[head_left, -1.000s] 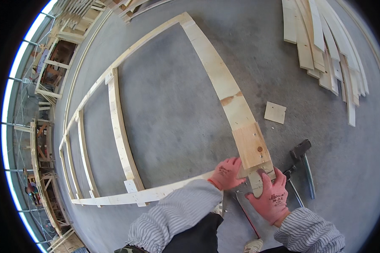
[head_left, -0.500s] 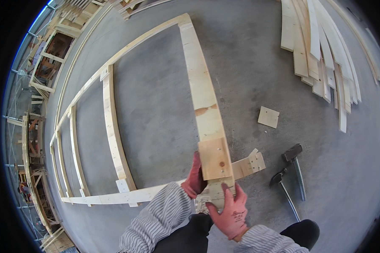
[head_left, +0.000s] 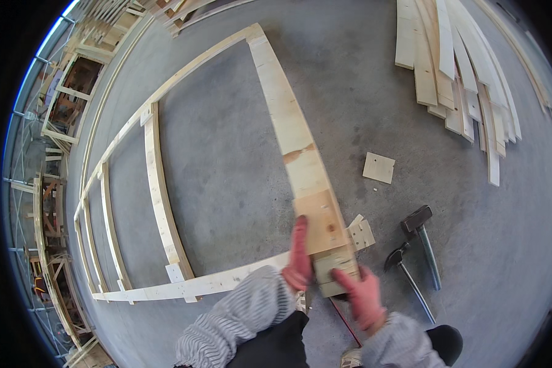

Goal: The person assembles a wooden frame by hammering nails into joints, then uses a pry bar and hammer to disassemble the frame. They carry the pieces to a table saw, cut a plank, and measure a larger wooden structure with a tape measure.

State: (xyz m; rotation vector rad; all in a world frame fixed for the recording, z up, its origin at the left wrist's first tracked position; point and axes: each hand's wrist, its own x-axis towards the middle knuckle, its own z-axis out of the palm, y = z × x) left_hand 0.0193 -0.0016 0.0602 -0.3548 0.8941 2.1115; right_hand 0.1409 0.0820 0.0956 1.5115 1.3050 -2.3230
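Both my hands wear pinkish-red gloves and grip the near end of a long pale wooden plank (head_left: 288,126). A square wooden plate (head_left: 320,222) lies flat over the plank close to that end. My left hand (head_left: 299,257) is closed on the left edge beside the plate. My right hand (head_left: 363,297), slightly blurred, clasps the end from the right with its thumb on top. The plank forms one side of a ladder-like timber frame (head_left: 202,284) with several crosspieces. Partly hidden behind the plank is a small nailed wooden piece (head_left: 362,233).
Two hammers, a heavy one (head_left: 430,251) and a slimmer one (head_left: 414,285), lie on the grey floor to the right. A loose square wooden plate (head_left: 378,167) is farther off. Boards (head_left: 435,73) are piled at the far right. A thin red bar (head_left: 346,322) shows below my hands.
The plank's near end has shifted to the right with both my hands. It now covers more of the small nailed piece, and the red bar has come into sight.
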